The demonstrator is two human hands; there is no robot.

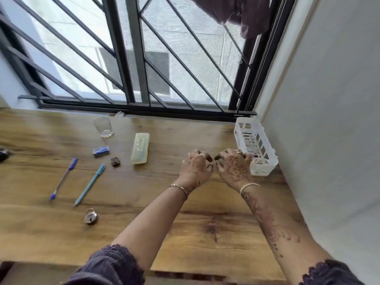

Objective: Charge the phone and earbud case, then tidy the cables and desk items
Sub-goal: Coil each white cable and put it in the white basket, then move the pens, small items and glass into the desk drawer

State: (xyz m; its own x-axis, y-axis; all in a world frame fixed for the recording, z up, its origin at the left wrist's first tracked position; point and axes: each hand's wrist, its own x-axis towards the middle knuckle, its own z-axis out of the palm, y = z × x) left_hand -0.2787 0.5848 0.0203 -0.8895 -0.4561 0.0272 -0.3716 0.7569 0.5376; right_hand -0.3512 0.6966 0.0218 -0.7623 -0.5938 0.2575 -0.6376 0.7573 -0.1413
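Apparently the tidying half is under way, while the charging half cannot be judged: neither a phone nor an earbud case shows anywhere on the brown wood-grain desk (185, 223), and no charger or plugged lead is in view. The white slotted plastic basket (262, 168) stands in the desk's corner against the wall. Pale looped shapes (249, 140) lie inside it and look like coiled white cables, though the slats blur them. Both hands hover just beside the basket's left side. The left hand (196, 163) and the right hand (234, 163) curl their fingers toward each other, dark fingertips almost meeting; whether they pinch some small thing I cannot tell. Well to the left of the basket lies what seems left to gather: a pale yellow translucent oblong case (140, 148), a clear glass tumbler (103, 127) with nothing visible inside, a small blue box (100, 150), a small dark lump (115, 161), a purple ballpoint pen (63, 178), a light-blue pen (90, 185) and a round brass padlock (91, 217), all apart from one another. Farthest from the basket, a dark object (3, 154) is cut off by the frame.
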